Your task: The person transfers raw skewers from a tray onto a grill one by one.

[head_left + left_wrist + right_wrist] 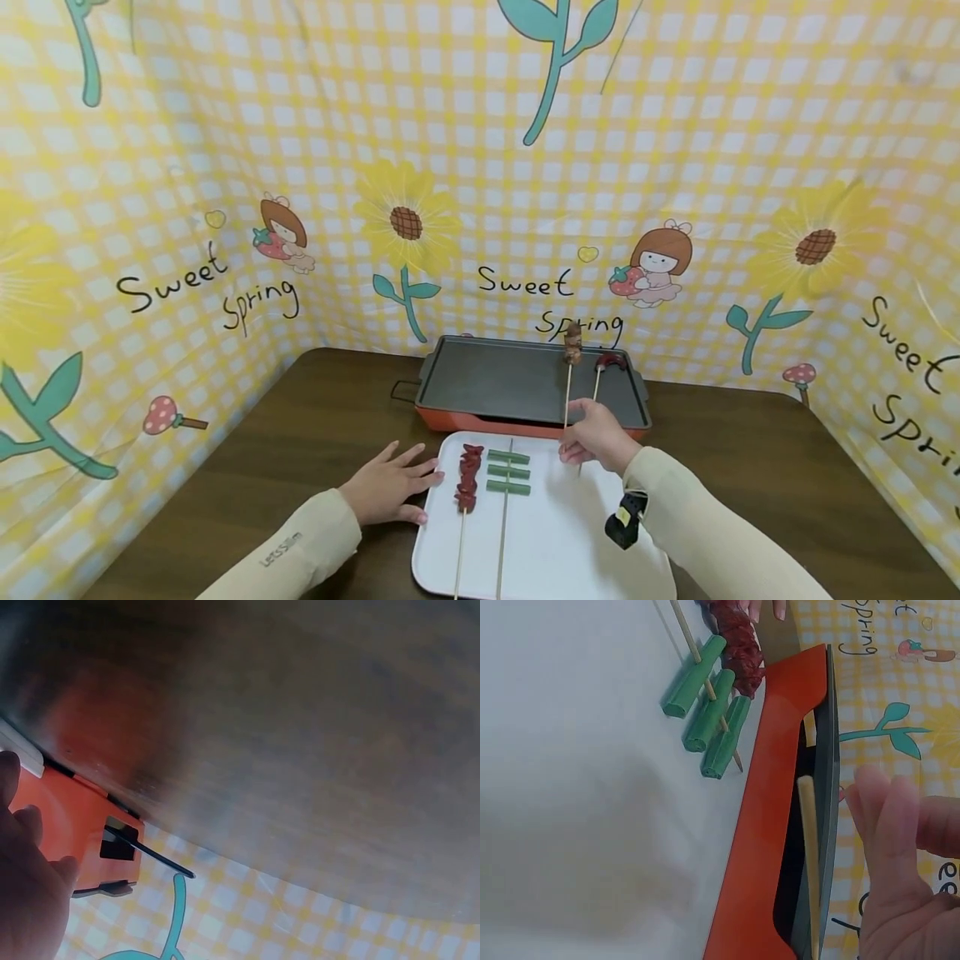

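Brown chunks on a thin wooden skewer (573, 346) show above the right part of a dark grey rectangular griddle with an orange base (487, 379); whether they touch it, I cannot tell. The right hand (597, 435) pinches that stick. Just beside is a dark red curved piece on a stick (611, 361). The left hand (388, 487), fingers spread, is at the left rim of a white rectangular tray (570, 542), which bears a red folded-piece skewer (467, 477) and a green-bar skewer (508, 472).
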Available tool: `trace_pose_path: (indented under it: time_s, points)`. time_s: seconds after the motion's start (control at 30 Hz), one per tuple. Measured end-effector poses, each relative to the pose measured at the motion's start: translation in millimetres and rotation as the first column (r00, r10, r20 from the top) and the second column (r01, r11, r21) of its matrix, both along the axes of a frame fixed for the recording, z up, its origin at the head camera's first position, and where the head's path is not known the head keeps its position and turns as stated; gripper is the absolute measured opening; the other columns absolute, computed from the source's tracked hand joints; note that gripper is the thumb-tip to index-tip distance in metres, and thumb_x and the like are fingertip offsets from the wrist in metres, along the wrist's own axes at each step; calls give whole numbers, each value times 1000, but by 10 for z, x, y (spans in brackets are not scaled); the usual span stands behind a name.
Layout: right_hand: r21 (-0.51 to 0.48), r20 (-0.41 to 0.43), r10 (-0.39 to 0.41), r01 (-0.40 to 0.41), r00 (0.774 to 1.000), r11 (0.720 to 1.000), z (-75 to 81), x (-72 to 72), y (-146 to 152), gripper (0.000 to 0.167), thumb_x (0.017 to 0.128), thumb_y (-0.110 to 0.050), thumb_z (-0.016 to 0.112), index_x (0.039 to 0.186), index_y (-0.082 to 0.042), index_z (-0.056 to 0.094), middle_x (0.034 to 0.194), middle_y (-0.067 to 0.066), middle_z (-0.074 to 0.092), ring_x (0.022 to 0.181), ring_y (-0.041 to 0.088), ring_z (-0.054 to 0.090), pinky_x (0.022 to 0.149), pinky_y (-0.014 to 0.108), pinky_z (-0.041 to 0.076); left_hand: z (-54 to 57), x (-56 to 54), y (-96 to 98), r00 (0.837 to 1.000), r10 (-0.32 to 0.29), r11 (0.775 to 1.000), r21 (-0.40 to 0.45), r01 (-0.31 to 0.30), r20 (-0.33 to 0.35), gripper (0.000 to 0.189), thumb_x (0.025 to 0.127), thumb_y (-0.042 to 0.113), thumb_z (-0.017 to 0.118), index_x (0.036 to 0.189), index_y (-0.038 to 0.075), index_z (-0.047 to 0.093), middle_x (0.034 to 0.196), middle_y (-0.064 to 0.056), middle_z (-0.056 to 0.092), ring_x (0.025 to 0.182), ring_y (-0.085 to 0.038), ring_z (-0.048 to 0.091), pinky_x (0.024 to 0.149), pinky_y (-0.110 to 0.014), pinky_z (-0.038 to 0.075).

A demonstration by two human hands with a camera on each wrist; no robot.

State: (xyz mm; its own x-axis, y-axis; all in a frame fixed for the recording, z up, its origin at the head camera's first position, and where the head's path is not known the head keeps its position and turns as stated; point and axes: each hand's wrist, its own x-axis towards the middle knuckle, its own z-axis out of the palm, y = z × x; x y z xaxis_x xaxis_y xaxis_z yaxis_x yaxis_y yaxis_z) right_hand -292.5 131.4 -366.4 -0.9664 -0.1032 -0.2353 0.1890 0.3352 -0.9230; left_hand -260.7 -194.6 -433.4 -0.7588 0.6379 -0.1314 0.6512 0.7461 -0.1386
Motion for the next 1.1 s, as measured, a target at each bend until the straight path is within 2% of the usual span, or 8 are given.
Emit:
trace_pose_path:
  time_s: [0.23,0.6,0.8,1.1]
  points:
    - [-17,17,12,-12,1000,1000,-10,-40,-16,58,86,8,59,139,6,35,76,21,65,48,16,60,52,30,54,11,-13,-19,999,4,999,34,-6,40,66,88,56,53,143,19,49,147,-4,44,139,-33,30,107,-59,23]
    - [45,36,5,-7,999,999,-66,-5,-40,57,85,10,59,137,9,36,68,14,62,47,15,59,49,28,53,39,-1,8,995,26,999,34,-29,96,67,89,56,52,144,19,46,149,-4,41,141,-32,27,108,-59,22]
    - [70,33,14,-17,999,997,-81,-3,-58,52,85,11,58,133,12,39,70,19,64,47,15,59,48,28,52,7,-5,12,995,30,999,20,-32,94,67,89,56,52,144,19,46,149,-3,42,141,-31,27,108,-58,21]
    - [129,6,38,-38,999,991,-68,-35,-103,46,83,12,58,126,19,45,77,27,68,47,13,60,49,29,53,54,8,34,999,23,999,-23,-22,44,67,87,56,54,143,19,49,146,-2,45,139,-30,31,108,-56,24]
